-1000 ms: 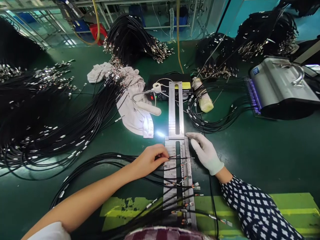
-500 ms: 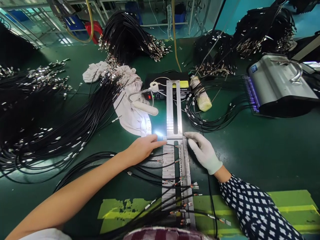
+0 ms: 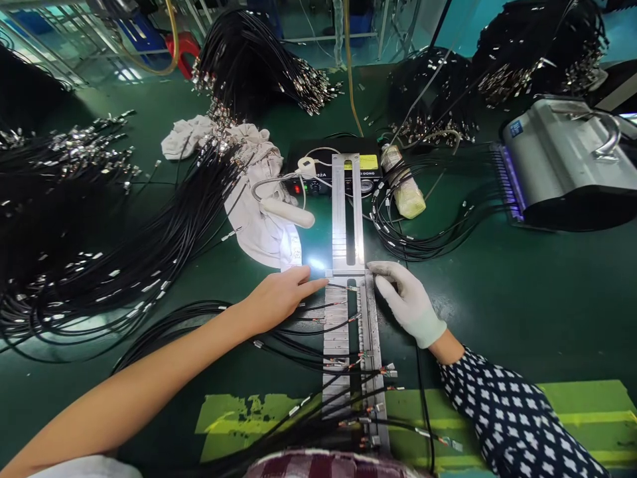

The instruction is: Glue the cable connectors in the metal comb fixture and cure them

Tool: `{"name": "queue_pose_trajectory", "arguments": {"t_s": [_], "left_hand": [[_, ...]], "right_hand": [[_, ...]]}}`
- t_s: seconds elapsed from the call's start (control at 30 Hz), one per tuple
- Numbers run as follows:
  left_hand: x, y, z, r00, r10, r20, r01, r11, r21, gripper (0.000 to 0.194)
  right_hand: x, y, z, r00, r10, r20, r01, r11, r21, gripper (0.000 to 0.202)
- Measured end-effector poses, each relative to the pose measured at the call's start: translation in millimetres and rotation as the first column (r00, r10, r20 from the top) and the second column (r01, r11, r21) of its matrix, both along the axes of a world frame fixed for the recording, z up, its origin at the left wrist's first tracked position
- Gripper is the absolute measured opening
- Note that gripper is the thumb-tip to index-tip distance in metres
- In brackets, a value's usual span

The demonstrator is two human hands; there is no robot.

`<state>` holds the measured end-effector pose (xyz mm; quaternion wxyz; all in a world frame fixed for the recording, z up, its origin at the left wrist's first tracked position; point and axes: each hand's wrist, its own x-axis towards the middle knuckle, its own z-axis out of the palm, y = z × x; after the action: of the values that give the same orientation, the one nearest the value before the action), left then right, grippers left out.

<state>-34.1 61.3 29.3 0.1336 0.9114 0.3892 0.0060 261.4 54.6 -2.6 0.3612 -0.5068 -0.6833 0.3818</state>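
A slotted metal fixture (image 3: pixel 339 226) runs down the middle of the green table, with black cables (image 3: pixel 303 362) lying across its lower part. My left hand (image 3: pixel 281 299) is at the fixture's left edge, its index finger stretched toward the end of the uppermost cable; whether it pinches that cable is too small to tell. On the right edge, my right hand (image 3: pixel 411 302), in a white glove, has fingertips bent against the rail (image 3: pixel 369 312); anything between them is hidden. Connectors (image 3: pixel 389 370) stick out over the rail below my hands.
Behind the fixture sit a black control box (image 3: pixel 313 149), a lamp (image 3: pixel 287 212) and a wrapped bottle (image 3: pixel 403 182). A white cloth (image 3: pixel 256 219) and cable bundles (image 3: pixel 164 245) lie left. A silver machine with purple light (image 3: pixel 567 166) stands right. Yellow-green tape (image 3: pixel 582 415) covers the near edge.
The view has shifted slightly. Both hands stay at the same spots on the fixture, with the left fingertip a touch further left.
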Motion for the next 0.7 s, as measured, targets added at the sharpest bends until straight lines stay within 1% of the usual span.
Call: {"name": "queue_pose_trajectory", "arguments": {"t_s": [0.1,0.3,0.47,0.6,0.7], "left_hand": [[-1.2,0.7,0.3,0.998,-0.014,0.059,0.016,0.999,-0.028,0.053],[-0.4,2.6,-0.7,0.996,-0.025,0.083,0.029,0.998,-0.050,0.051],[2.0,-1.1,-1.7,0.996,-0.066,0.058,0.066,0.998,0.006,0.053],[1.8,1.2,-6.0,0.993,-0.056,0.102,0.057,0.998,-0.004,0.051],[1.7,4.0,-11.3,0.993,-0.064,0.099,0.067,0.997,-0.023,0.048]], "right_hand": [[-0.1,0.1,-0.3,1.000,0.002,0.010,-0.002,1.000,0.011,0.025],[-0.4,0.3,0.1,1.000,0.000,0.016,-0.001,1.000,0.013,0.025],[-0.3,0.4,0.9,1.000,-0.002,0.004,0.002,1.000,-0.001,0.024],[-0.3,0.2,-0.1,1.000,0.004,0.010,-0.004,1.000,-0.003,0.023],[-0.1,0.2,-0.9,1.000,0.006,0.013,-0.006,1.000,-0.006,0.024]]}}
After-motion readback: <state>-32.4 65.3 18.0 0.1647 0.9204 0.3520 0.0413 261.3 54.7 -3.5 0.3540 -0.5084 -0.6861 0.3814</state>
